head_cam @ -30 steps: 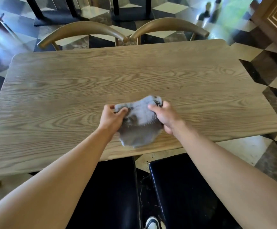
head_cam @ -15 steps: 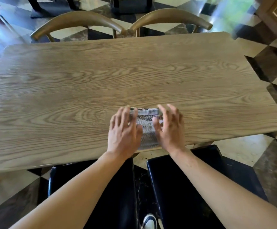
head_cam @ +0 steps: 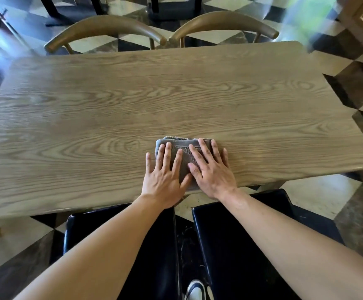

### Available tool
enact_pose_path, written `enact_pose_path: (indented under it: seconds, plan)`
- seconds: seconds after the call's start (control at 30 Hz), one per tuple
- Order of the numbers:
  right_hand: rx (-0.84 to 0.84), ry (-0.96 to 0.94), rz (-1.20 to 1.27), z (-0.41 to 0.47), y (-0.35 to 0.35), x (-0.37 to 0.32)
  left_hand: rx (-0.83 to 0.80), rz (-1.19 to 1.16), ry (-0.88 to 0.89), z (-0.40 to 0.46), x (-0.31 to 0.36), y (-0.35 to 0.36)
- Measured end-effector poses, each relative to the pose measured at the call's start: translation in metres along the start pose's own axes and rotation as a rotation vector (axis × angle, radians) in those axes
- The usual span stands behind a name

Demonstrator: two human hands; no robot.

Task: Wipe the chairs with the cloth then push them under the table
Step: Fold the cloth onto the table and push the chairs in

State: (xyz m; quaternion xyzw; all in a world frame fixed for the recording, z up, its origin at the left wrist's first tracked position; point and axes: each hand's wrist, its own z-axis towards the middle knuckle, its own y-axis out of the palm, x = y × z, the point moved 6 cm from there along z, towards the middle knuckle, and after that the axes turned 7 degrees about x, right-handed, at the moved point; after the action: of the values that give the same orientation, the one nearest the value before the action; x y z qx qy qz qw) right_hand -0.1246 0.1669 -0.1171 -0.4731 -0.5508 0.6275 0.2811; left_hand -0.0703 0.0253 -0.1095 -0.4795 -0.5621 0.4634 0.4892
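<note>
Pressing flat on the cloth with the left hand and the right hand, fingers straight and spread, thumbs nearly meeting. Lying folded near the table's near edge. Sitting just under that edge, side by side, two black chair seats, partly hidden by the forearms. Standing at the table's far edge, two curved wooden chair backs. Showing between the seats, a shoe on the checkered floor.
</note>
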Motion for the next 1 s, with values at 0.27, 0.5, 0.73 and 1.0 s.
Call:
enact_pose_path:
  seconds: [0.27,0.5,0.73,1.0]
  plan:
    - [0.043,-0.046,0.029,-0.035,-0.03,-0.039,0.044,-0.007,-0.115,-0.054,-0.026,-0.03]
    - [0.016,-0.085,0.026,-0.103,-0.04,-0.104,0.081,-0.015,-0.234,-0.147,-0.051,-0.076]
    - [0.019,-0.023,0.076,-0.183,-0.038,-0.175,0.021,-0.012,-0.312,-0.255,-0.094,-0.101]
    - [-0.038,0.091,0.053,-0.293,-0.015,-0.233,0.047,-0.026,-0.299,-0.386,-0.164,-0.086]
